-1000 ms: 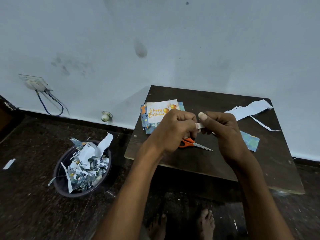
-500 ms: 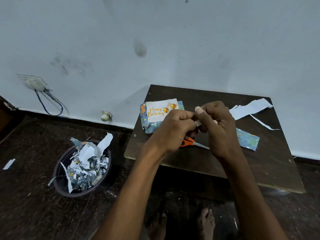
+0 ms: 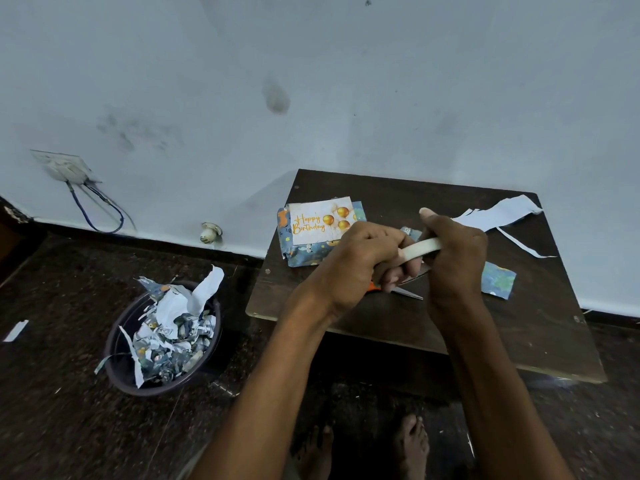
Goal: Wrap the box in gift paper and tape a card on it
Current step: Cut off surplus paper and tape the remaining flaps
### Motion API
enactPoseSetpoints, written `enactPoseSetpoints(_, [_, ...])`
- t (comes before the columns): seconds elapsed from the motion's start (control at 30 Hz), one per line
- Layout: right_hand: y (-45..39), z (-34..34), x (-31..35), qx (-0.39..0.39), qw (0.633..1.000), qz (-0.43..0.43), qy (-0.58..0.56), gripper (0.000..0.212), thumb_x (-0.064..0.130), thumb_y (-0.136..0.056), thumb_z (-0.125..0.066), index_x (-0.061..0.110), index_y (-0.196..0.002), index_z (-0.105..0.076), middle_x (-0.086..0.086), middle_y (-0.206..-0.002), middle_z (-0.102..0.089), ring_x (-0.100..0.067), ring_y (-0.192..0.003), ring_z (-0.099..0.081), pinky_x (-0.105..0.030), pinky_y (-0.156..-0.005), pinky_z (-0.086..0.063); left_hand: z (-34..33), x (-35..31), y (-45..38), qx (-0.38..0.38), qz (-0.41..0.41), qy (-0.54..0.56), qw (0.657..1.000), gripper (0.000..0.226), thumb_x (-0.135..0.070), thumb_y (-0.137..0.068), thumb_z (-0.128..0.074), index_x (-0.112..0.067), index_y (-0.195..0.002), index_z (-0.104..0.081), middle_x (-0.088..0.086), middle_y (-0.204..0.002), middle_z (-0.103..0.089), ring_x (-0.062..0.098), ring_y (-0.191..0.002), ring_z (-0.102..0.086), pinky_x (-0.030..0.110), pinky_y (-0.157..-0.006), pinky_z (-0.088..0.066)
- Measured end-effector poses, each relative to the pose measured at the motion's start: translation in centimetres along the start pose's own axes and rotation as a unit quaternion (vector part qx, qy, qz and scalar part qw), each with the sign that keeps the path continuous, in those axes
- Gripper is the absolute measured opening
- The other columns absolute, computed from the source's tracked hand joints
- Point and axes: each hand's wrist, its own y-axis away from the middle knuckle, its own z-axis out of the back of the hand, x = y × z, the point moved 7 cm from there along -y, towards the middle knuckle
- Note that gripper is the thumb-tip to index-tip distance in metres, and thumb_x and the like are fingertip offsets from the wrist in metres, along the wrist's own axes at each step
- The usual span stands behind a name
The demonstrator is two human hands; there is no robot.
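Observation:
A box wrapped in blue patterned gift paper (image 3: 298, 251) lies at the back left of the dark wooden table (image 3: 519, 327). A white "Happy Birthday" card (image 3: 320, 220) with gold balloons rests on top of it. Both my hands are raised over the table's middle. My left hand (image 3: 363, 258) grips a white roll of tape (image 3: 420, 247), and my right hand (image 3: 453, 258) pinches the roll's other side, thumb pointing up. Orange-handled scissors (image 3: 408, 291) lie on the table beneath my hands, mostly hidden.
White paper strips (image 3: 502, 213) lie at the table's back right, and a blue paper offcut (image 3: 498, 280) sits right of my hands. A dark bin (image 3: 117, 362) of paper scraps stands on the floor at left. My bare feet (image 3: 412, 441) show below the table.
My hands have drawn slightly apart, and more of the white tape roll now shows between them. My right thumb has lifted upward.

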Motion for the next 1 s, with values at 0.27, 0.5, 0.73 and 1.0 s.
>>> enactPoseSetpoints(0.27, [0.2, -1.1, 0.6, 0.058, 0.995, 0.059, 0.057, 0.059, 0.039, -0.090, -0.062, 0.004, -0.047, -0.043, -0.028, -0.049, -0.040, -0.050, -0.049, -0.040, -0.047, -0.054, -0.037, 0.7, 0.2, 0.0, -0.045, 0.007, -0.012, 0.999, 0.031, -0.014, -0.079, -0.039, 0.000, -0.069, -0.065, 0.001, -0.049, -0.043, 0.013, -0.049, -0.037, 0.022, -0.050, -0.031])
enactPoseSetpoints(0.5, [1.6, -1.7, 2.2, 0.057, 0.968, 0.176, 0.171, 0.060, 0.024, -0.102, -0.060, 0.014, -0.043, -0.055, 0.006, -0.038, -0.051, -0.010, -0.038, -0.045, -0.023, -0.051, -0.036, 0.9, 0.6, -0.2, -0.081, 0.005, -0.049, 0.996, 0.038, -0.015, -0.077, -0.042, 0.019, -0.062, -0.048, -0.002, -0.046, -0.040, 0.013, -0.050, -0.034, 0.025, -0.050, -0.033])
enactPoseSetpoints(0.73, [1.6, -1.7, 2.9, 0.034, 0.960, 0.199, 0.193, 0.060, 0.030, -0.102, -0.059, 0.013, -0.045, -0.051, -0.004, -0.040, -0.049, -0.018, -0.040, -0.043, -0.032, -0.052, -0.035, 1.3, 0.8, -0.3, -0.104, 0.001, -0.060, 0.993, 0.034, -0.012, -0.070, -0.042, 0.017, -0.069, -0.059, 0.021, -0.054, -0.042, 0.025, -0.056, -0.038, 0.029, -0.053, -0.037])
enactPoseSetpoints(1.0, [1.1, -1.2, 2.5, 0.049, 0.975, 0.152, 0.155, 0.067, 0.032, -0.103, -0.059, -0.007, -0.051, -0.043, -0.019, -0.041, -0.046, -0.037, -0.041, -0.039, -0.039, -0.046, -0.035, 0.8, 1.0, -0.3, -0.034, 0.021, 0.001, 0.999, 0.022, -0.015, -0.083, -0.054, -0.011, -0.066, -0.069, 0.012, -0.057, -0.047, 0.010, -0.051, -0.039, 0.022, -0.052, -0.033])
